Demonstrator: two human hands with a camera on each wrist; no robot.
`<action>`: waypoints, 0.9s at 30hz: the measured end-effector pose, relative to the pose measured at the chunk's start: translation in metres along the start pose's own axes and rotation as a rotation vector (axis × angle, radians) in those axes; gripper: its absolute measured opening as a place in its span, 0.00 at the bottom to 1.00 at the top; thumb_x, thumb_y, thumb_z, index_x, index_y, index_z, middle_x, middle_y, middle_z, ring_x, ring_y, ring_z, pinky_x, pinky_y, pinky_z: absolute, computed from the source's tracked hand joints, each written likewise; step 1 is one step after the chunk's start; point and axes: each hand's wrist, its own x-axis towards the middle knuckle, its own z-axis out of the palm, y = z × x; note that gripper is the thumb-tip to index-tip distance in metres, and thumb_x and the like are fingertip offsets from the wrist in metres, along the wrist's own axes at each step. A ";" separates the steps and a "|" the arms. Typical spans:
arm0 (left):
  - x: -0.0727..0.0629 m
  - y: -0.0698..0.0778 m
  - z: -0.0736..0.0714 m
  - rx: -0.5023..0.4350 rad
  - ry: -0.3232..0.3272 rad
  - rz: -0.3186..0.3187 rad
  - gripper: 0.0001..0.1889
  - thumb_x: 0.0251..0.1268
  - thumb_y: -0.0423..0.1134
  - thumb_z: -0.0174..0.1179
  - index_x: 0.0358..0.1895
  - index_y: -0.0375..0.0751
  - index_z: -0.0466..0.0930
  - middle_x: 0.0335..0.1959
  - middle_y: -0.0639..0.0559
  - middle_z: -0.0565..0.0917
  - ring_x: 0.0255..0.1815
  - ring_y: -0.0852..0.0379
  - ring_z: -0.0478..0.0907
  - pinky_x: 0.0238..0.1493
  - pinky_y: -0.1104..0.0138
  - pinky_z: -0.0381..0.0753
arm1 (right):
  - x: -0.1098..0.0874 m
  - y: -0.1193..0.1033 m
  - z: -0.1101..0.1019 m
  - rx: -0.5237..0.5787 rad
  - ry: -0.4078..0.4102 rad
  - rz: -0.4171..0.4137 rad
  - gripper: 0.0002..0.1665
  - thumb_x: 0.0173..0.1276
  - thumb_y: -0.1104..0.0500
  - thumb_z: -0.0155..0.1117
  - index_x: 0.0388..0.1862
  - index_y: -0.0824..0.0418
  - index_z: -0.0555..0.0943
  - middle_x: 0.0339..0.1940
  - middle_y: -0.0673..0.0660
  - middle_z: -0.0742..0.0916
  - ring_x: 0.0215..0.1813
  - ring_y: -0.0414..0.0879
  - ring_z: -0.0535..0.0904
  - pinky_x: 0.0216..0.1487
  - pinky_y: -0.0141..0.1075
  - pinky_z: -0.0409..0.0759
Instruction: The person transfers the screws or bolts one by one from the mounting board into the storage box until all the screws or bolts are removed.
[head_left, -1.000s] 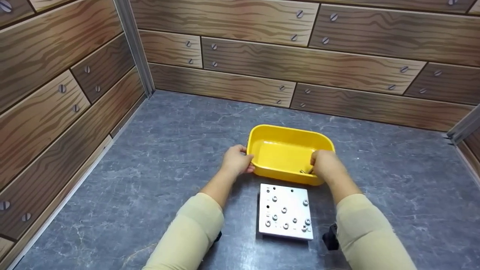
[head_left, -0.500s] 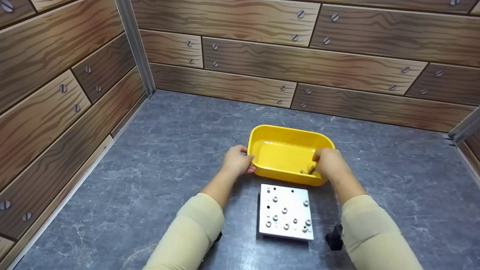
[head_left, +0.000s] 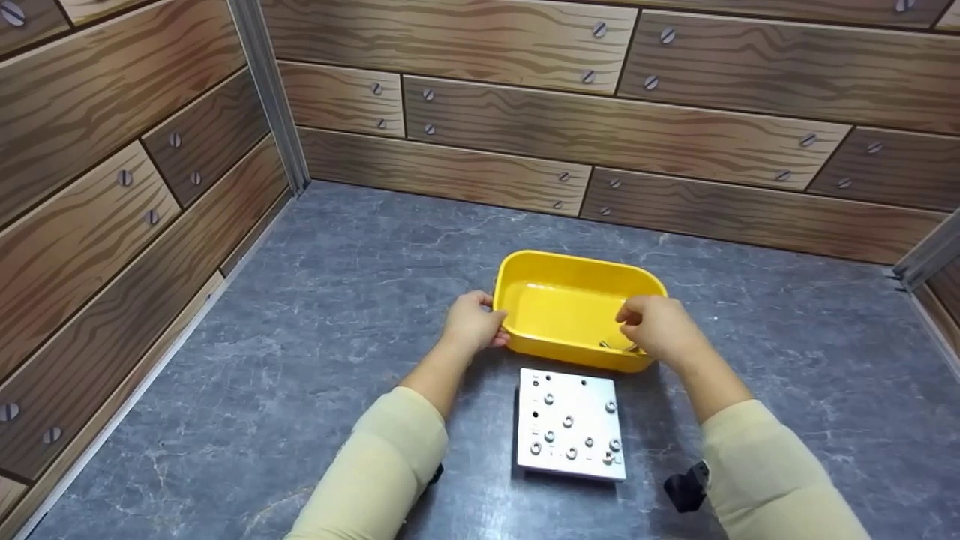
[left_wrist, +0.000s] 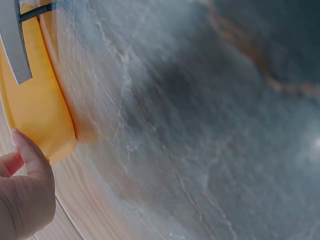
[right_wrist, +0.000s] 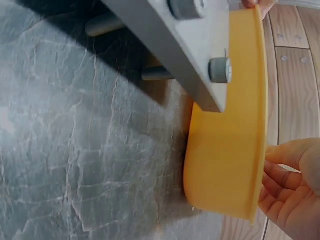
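A yellow plastic bin [head_left: 562, 311] sits on the grey surface. My left hand [head_left: 472, 322] holds its left end, thumb over the rim and fingers outside, also seen in the left wrist view. My right hand [head_left: 660, 330] reaches over the bin's right end with bent fingers above the inside. In the right wrist view the right hand's fingertips are partly hidden behind the rim, and I cannot tell whether they hold anything. A few small metal screws [head_left: 604, 344] lie in the bin's near right corner. In front stands a silver metal plate [head_left: 585, 397] with several socket-head screws in it.
Screw shanks [right_wrist: 157, 73] stick out beneath the plate, which stands raised off the surface. Wood-plank patterned walls [head_left: 450, 161] close off the back and left. A black wrist-worn device [head_left: 686, 487] hangs under the right sleeve.
My right hand has lifted slightly and shifted up from the bin's near right corner, its forearm swinging right. The screws there have shifted. My left hand, the bin and the plate stay put.
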 end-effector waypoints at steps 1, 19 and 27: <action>0.000 0.000 0.000 0.004 0.001 -0.001 0.15 0.62 0.32 0.56 0.52 0.32 0.70 0.23 0.44 0.78 0.15 0.58 0.77 0.31 0.61 0.85 | -0.002 -0.002 0.000 0.008 -0.007 0.004 0.09 0.63 0.67 0.57 0.40 0.70 0.78 0.35 0.64 0.82 0.31 0.49 0.79 0.31 0.38 0.83; 0.000 0.000 0.000 -0.003 0.001 0.003 0.13 0.62 0.31 0.56 0.49 0.33 0.71 0.24 0.43 0.78 0.14 0.58 0.77 0.29 0.62 0.85 | -0.030 -0.034 0.010 0.011 -0.115 -0.175 0.05 0.56 0.64 0.66 0.33 0.61 0.81 0.26 0.50 0.81 0.30 0.43 0.74 0.32 0.35 0.78; 0.001 -0.001 0.000 0.003 0.004 -0.002 0.12 0.62 0.31 0.55 0.49 0.34 0.71 0.25 0.43 0.78 0.15 0.59 0.77 0.30 0.62 0.85 | -0.045 -0.047 0.020 0.031 -0.188 -0.271 0.05 0.53 0.65 0.66 0.30 0.59 0.81 0.23 0.48 0.80 0.28 0.41 0.74 0.29 0.32 0.78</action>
